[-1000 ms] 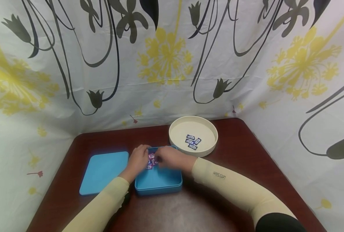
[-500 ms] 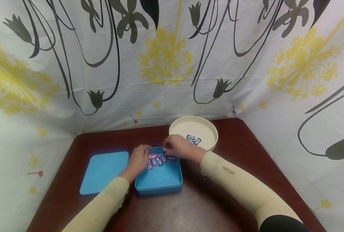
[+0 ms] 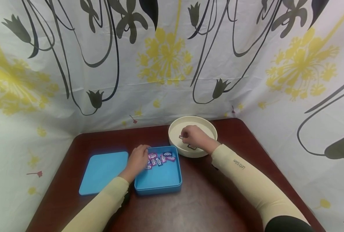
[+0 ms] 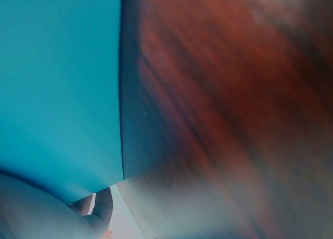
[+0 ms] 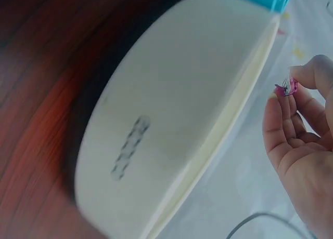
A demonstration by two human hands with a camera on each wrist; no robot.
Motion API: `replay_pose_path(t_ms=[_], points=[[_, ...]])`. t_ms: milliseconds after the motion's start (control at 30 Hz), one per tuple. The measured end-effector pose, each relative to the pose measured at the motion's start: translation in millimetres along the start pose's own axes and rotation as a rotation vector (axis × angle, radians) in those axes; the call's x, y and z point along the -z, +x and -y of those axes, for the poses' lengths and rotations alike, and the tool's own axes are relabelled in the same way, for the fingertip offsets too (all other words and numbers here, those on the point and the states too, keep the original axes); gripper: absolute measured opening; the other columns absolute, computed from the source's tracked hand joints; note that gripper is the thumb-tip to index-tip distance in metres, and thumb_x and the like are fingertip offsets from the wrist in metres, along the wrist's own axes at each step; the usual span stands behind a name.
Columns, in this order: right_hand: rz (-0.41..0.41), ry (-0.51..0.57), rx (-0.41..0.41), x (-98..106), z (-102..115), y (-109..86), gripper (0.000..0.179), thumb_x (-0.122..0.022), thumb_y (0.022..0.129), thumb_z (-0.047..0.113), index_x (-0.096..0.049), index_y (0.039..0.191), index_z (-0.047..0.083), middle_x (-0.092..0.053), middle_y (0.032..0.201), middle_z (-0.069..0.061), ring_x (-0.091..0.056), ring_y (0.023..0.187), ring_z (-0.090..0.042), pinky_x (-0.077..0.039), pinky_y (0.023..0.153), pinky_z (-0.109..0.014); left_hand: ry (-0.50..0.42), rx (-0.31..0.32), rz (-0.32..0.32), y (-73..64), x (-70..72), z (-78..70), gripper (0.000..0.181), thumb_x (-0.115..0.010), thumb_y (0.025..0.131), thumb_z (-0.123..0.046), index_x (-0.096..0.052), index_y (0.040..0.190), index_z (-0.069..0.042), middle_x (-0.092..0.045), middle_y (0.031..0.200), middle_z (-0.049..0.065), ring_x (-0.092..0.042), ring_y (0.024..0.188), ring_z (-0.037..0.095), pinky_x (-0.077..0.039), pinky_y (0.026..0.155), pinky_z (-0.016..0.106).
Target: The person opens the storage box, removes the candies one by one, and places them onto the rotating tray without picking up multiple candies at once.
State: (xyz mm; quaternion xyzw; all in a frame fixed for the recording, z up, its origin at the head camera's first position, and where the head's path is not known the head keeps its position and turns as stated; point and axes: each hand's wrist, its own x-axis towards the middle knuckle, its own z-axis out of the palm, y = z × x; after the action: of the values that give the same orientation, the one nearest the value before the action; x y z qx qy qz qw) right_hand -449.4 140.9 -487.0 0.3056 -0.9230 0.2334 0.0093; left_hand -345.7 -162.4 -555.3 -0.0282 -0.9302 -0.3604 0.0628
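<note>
In the head view my right hand (image 3: 197, 138) is above the round cream tray (image 3: 193, 154). Between thumb and fingertips it pinches a small wrapped candy (image 5: 287, 87) with a pinkish wrapper, seen best in the right wrist view. A dark-wrapped candy (image 3: 191, 147) lies in the tray below; the hand covers others there. My left hand (image 3: 137, 159) grips the left wall of a blue open box (image 3: 158, 180), with a finger curled past its edge in the left wrist view. Several pink and blue wrapped candies (image 3: 159, 161) lie at the back of the box.
A flat blue lid (image 3: 103, 174) lies left of the box on the dark red wooden table (image 3: 201, 199). The tray stands at the box's back right corner. A white flowered cloth (image 3: 148, 96) hangs behind and on both sides.
My right hand has moved from inside the blue box, over its back right corner, to above the tray, carrying a candy. The left hand has stayed on the box.
</note>
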Motion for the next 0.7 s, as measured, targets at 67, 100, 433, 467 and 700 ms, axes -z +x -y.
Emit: replay_pose_path(t_ms=[67,100,433,467,700], points=[[0.001,0.004,-0.033,3,-7,-0.4,0.006,-0.081,0.096,0.01,-0.082,0.101,0.008,-0.076,0.094,-0.002,-0.067,0.085,-0.017,-0.061,0.084,-0.04,0.005,0.002,0.0,0.0,0.1,0.3,0.037,-0.053,0.117,-0.025,-0.067,0.148,-0.01,-0.068,0.139,0.011,-0.061,0.126,0.031,-0.057,0.109,0.056],[0.002,0.005,-0.051,5,-11,-0.7,0.006,-0.081,0.097,0.011,-0.082,0.101,0.008,-0.077,0.094,-0.002,-0.067,0.086,-0.017,-0.061,0.085,-0.041,0.007,0.004,0.0,-0.1,0.1,0.3,0.036,-0.053,0.117,-0.026,-0.067,0.147,-0.01,-0.068,0.139,0.011,-0.061,0.126,0.031,-0.057,0.109,0.056],[-0.018,-0.017,-0.18,11,-46,1.6,0.006,-0.079,0.095,0.009,-0.079,0.1,0.005,-0.077,0.096,-0.006,-0.069,0.09,-0.022,-0.06,0.088,-0.044,-0.002,0.011,0.003,-0.2,0.2,0.2,0.037,-0.054,0.117,-0.026,-0.066,0.149,-0.01,-0.068,0.139,0.01,-0.061,0.127,0.031,-0.057,0.109,0.057],[-0.022,-0.017,-0.192,12,-48,1.7,0.006,-0.08,0.095,0.009,-0.079,0.099,0.005,-0.077,0.096,-0.006,-0.069,0.089,-0.023,-0.059,0.087,-0.044,-0.004,0.012,0.004,-0.2,0.2,0.1,0.037,-0.055,0.117,-0.026,-0.066,0.149,-0.01,-0.068,0.139,0.01,-0.061,0.127,0.031,-0.057,0.109,0.057],[-0.024,-0.009,-0.263,16,-59,3.7,0.006,-0.081,0.096,0.011,-0.079,0.099,0.007,-0.077,0.097,-0.006,-0.067,0.092,-0.025,-0.058,0.087,-0.043,-0.018,0.022,0.007,-0.7,0.6,-1.3,0.038,-0.055,0.117,-0.025,-0.065,0.15,-0.011,-0.067,0.141,0.01,-0.061,0.129,0.031,-0.057,0.109,0.058]])
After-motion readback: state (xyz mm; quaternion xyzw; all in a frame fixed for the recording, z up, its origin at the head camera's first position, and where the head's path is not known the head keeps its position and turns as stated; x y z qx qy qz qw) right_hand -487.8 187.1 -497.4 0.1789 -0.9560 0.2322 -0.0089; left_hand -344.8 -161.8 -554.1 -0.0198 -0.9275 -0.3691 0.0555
